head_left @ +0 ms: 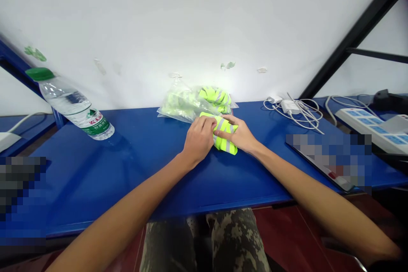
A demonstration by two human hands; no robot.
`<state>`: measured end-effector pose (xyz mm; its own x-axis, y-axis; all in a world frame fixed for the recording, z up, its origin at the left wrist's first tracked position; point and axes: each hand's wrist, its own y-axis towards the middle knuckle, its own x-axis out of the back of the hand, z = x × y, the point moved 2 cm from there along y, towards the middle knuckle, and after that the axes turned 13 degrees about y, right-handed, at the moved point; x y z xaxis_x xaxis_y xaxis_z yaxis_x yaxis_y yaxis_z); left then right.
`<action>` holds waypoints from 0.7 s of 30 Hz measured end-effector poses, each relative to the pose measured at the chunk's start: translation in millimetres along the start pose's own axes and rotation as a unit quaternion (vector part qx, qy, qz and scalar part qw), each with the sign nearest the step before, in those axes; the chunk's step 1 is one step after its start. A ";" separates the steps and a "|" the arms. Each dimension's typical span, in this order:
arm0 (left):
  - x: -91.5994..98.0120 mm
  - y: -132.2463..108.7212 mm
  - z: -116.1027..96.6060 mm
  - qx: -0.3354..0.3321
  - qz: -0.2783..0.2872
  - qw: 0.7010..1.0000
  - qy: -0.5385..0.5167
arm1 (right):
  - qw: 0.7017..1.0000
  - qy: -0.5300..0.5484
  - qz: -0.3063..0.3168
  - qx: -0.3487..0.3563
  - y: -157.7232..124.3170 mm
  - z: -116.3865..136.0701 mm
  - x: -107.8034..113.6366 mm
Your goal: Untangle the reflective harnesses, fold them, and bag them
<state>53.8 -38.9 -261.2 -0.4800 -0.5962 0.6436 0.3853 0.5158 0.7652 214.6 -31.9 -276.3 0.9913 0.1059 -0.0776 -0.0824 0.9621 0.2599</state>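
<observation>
A fluorescent yellow-green reflective strap [227, 145] with silver-grey stripes lies bunched between my hands, low over the desk. My left hand [200, 137] pinches its left side, the fingers curled and closed. On the other side, my right hand [239, 134] grips the strap with thumb and fingers; part of the strap is hidden by them. Just behind the hands rests a clear plastic bag [178, 103] with more yellow-green material inside. Beside it, to the right, sits another bundle of reflective strap [216, 96].
On the blue desk [143, 165], a water bottle [76, 106] with a green cap stands at the left. White cables with a charger [290, 107] lie at the back right, near a power strip [376, 129]. A blurred-out flat object [331, 161] rests at right. A white wall stands behind.
</observation>
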 end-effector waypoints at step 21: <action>7.3 -0.4 -2.7 -0.012 0.029 0.995 -0.097 | 0.991 0.007 -0.122 0.047 5.2 3.9 10.1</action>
<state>52.3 -45.2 -256.8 -0.5982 -0.4344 0.6734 0.4347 0.5301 0.7281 224.6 -26.8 -272.0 0.9790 -0.1237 -0.1618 0.1708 0.9316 0.3208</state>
